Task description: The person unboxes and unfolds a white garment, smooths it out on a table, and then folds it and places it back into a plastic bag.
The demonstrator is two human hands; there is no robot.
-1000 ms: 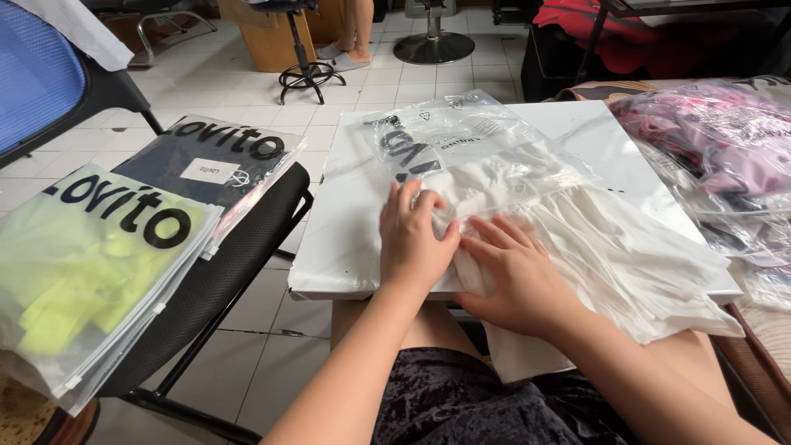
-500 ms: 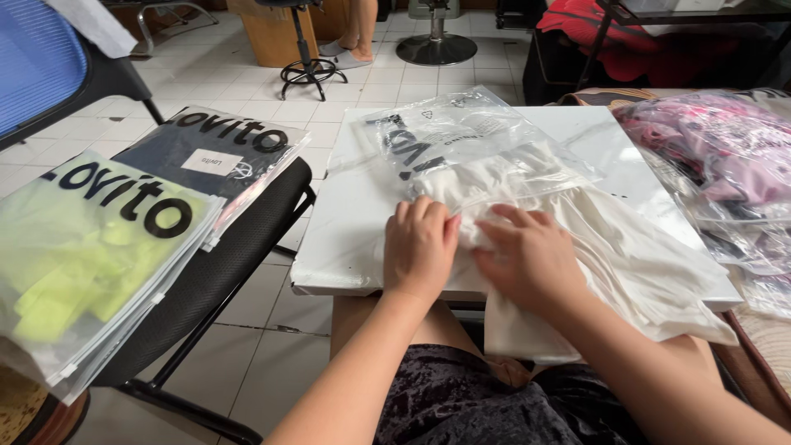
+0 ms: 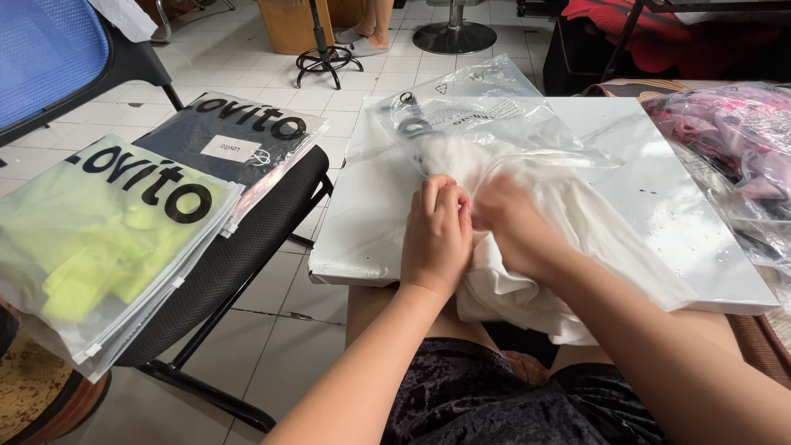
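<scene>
Both my hands are bunched up in the soft white folded cloth garment (image 3: 527, 272). My left hand (image 3: 437, 239) is curled tight, gripping a fold of it, and my right hand (image 3: 515, 218) is clenched on the fabric just beside it, knuckles nearly touching. Past my fingertips the garment's top end sits inside the crinkly clear plastic bag (image 3: 478, 124) on the flat white board (image 3: 659, 206). Off to my left, a packed neon-yellow garment bag (image 3: 99, 247) lies on a black chair (image 3: 239, 255).

Left hand (image 3: 438, 239), right hand (image 3: 512, 221) bunch white garment (image 3: 568, 247) at clear bag (image 3: 486, 124).
</scene>
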